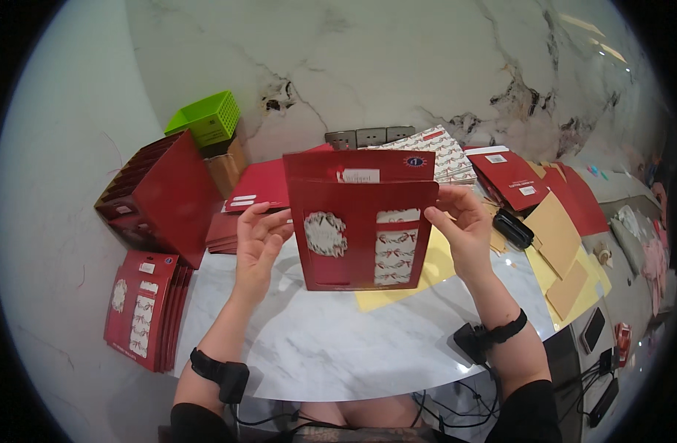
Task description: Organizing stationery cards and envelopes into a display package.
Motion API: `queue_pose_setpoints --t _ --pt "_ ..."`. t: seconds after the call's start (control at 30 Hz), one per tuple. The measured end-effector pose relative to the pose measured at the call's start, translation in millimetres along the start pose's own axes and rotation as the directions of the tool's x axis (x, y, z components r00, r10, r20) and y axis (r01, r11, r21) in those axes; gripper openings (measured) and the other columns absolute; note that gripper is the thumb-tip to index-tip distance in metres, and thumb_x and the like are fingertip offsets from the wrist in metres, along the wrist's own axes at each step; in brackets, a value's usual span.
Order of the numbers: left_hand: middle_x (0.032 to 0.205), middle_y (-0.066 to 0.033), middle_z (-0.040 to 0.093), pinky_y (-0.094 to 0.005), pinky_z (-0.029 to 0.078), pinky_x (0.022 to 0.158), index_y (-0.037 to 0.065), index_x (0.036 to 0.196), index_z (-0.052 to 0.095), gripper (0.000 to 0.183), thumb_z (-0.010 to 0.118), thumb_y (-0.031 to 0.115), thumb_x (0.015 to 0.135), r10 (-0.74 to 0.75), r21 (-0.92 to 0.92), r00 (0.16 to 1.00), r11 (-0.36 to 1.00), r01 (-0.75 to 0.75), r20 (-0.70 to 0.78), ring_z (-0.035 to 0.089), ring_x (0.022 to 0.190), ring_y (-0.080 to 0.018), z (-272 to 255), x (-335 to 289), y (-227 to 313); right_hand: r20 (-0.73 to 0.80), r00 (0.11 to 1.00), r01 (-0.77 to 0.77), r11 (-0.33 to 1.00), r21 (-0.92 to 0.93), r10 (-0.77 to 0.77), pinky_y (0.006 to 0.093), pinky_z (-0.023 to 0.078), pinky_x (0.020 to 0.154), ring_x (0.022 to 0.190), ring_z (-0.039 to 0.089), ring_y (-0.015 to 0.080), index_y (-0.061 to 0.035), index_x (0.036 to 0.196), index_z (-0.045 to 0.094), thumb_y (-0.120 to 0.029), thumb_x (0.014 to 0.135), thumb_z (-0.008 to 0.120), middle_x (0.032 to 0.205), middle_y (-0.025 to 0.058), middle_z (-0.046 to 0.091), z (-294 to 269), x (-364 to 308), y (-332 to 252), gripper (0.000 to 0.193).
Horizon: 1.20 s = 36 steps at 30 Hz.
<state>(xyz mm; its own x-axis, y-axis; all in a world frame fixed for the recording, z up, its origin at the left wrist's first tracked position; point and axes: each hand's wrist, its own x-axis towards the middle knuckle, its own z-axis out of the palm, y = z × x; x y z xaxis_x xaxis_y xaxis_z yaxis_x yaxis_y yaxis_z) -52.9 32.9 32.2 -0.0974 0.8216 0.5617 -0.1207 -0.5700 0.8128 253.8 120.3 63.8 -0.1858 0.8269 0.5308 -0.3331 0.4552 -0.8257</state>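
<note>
A red cardboard folder (358, 244) stands upright on the table before me, its top flap raised. White paper with bow patterns shows through a window on its right half, and a wreath-like design is on its left half. My right hand (462, 230) grips the right edge, thumb in front and fingers partly hidden behind. On the other side, my left hand (258, 240) has its fingers apart, with fingertips reaching the folder's left edge and the thumb off it. A yellow sheet (427, 284) lies partly behind the folder.
At left, similar red folders (143, 310) stand stacked beside a tall red box (157, 192). A green basket (205, 122) sits behind. Patterned sheets (434, 151), a red pack (504, 177), a black case (513, 229) and tan envelopes (556, 236) lie right. Cables hang near my lap.
</note>
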Motion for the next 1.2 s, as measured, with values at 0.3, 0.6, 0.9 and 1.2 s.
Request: queue_pose_setpoints --t 0.3,0.6,0.9,1.2 --pt "0.117 -0.0058 0.057 -0.0255 0.043 0.087 0.011 0.128 0.042 0.041 0.066 0.011 0.094 0.315 0.234 0.935 0.933 -0.273 -0.165 0.054 0.103 -0.0118 22 -12 9 0.155 0.964 0.229 0.97 -0.078 -0.215 0.0276 0.053 0.084 0.1 0.061 0.0127 -0.0011 0.104 0.06 0.006 0.086 0.067 0.107 0.0056 0.061 6 -9 -4 0.022" --pt "0.121 -0.0094 0.053 -0.0306 0.044 0.093 0.006 0.106 0.052 0.021 0.067 0.013 0.093 0.528 0.225 0.847 0.835 -0.503 -0.064 0.057 0.103 -0.0156 15 -12 17 0.201 0.926 0.352 0.921 -0.168 -0.318 0.0251 0.055 0.08 0.093 0.06 0.0124 -0.0011 0.097 0.06 0.005 0.084 0.069 0.101 0.0054 0.058 5 -9 -9 0.017" --pt "0.119 -0.0127 0.054 -0.0305 0.039 0.098 0.006 0.082 0.048 0.015 0.057 0.007 0.094 0.513 0.298 0.829 0.845 -0.444 -0.223 0.051 0.108 -0.0154 33 -10 32 0.22 0.941 0.278 0.958 -0.075 -0.256 0.0251 0.05 0.077 0.091 0.058 0.0111 -0.0012 0.09 0.06 0.004 0.086 0.067 0.1 0.005 0.057 5 -13 -21 0.009" --pt "0.134 -0.0162 0.047 -0.0362 0.033 0.108 0.006 0.091 0.055 0.01 0.05 -0.002 0.093 0.584 0.419 0.781 0.78 -0.465 -0.221 0.049 0.117 -0.0173 35 1 31 0.341 0.84 0.529 0.775 -0.346 -0.421 0.026 0.053 0.079 0.091 0.06 0.0149 -0.005 0.109 0.07 0.002 0.08 0.074 0.107 0.0061 0.058 12 -10 -27 0.03"
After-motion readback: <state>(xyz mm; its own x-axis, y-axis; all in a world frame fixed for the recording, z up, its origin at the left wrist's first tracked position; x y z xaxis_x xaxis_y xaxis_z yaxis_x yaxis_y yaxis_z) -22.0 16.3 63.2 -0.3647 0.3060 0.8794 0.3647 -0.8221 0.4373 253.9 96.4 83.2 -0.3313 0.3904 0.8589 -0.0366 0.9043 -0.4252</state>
